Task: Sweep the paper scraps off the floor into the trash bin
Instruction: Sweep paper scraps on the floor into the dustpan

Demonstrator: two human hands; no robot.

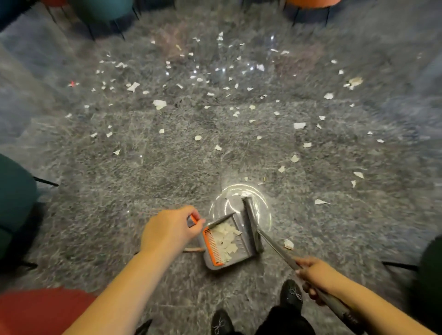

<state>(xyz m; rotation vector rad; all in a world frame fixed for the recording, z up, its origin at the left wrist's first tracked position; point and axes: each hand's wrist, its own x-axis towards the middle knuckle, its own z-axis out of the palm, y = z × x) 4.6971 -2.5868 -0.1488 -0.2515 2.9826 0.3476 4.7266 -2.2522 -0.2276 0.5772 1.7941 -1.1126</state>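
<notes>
A grey dustpan (241, 257) with an orange comb edge stands on the shiny grey floor, holding a heap of white paper scraps (226, 240). My left hand (168, 230) grips the dustpan's handle top, which has an orange tip. My right hand (315, 275) grips the grey broom handle; the broom head (253, 224) lies against the dustpan's open mouth. Many loose paper scraps (159, 104) are scattered across the floor ahead. One scrap (288, 244) lies just right of the broom. No trash bin is in view.
Teal chairs (14, 198) stand at the left and far left, a red seat (45, 310) at the lower left, an orange one (311, 2) at the far right, a dark one (428, 275) at the right. My black shoes (290, 295) are below the dustpan.
</notes>
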